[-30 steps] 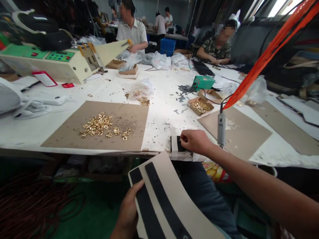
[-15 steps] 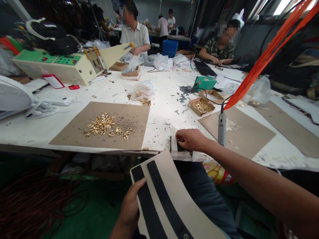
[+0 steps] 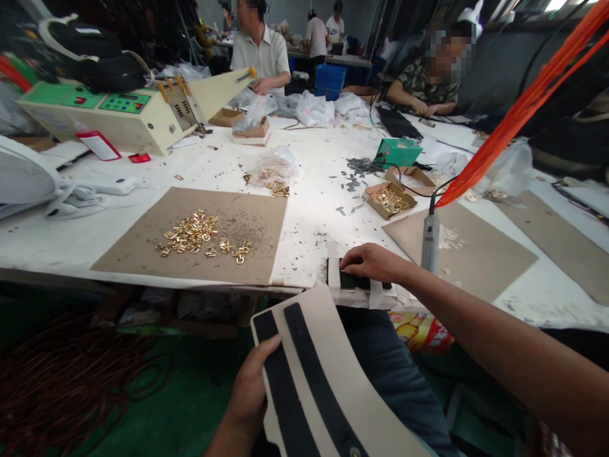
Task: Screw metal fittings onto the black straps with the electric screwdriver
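My left hand (image 3: 252, 387) grips a beige curved panel (image 3: 340, 346) by its left edge, thumb on top and the other fingers hidden beneath. Two black strips (image 3: 304, 333) run lengthwise along the panel, and a small round metal piece shows near the bottom of one. My right hand (image 3: 373, 261) is pinched over a black pad (image 3: 361, 281) taped to the table's front edge. A tiny gold glint of metal shows at its fingertips; the fingers hide most of the piece.
Gold buckles (image 3: 195, 231) lie on brown cardboard (image 3: 128, 254) to the left. A grey handheld tool (image 3: 431, 244) hangs on an orange cord (image 3: 518, 105). Behind it are a box of gold pieces (image 3: 391, 200) and a green device (image 3: 398, 152). Co-workers sit across the table.
My right hand stays at the black pad, its fingers slightly lower and flatter over it. The panel stays in my left hand. The whole view has shifted slightly.
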Tool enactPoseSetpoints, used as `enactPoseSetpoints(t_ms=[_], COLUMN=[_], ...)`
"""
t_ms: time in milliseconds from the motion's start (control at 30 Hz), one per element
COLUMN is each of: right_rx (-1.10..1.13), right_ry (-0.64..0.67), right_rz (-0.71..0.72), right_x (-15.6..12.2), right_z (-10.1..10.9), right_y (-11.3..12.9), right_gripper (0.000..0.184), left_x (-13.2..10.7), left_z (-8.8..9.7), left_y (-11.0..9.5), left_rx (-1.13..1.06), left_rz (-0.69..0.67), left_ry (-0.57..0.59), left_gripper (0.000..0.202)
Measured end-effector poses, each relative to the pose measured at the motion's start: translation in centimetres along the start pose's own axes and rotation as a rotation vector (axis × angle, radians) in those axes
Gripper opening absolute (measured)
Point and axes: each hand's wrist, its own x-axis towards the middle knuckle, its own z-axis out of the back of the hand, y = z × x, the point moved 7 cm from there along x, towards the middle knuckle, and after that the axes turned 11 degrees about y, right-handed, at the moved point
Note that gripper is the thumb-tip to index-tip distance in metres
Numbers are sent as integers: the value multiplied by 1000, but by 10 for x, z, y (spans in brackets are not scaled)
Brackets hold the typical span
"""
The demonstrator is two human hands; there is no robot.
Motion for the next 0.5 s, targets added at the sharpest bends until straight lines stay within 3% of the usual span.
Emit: enactPoseSetpoints(t_ms=[300,500], right_rx=[-236,-287], right_ry=[-250,-292], right_rz=[21,70], right_x=[-13,-24], right_z=[-7,-11], right_y=[-5,2], right_gripper=[15,21], left_x=[0,11], left_z=[-22,-33], left_y=[-7,-20], left_rx=[18,59], left_rz=[-15,-72], left_ry=[-32,-36], left_gripper=[25,22])
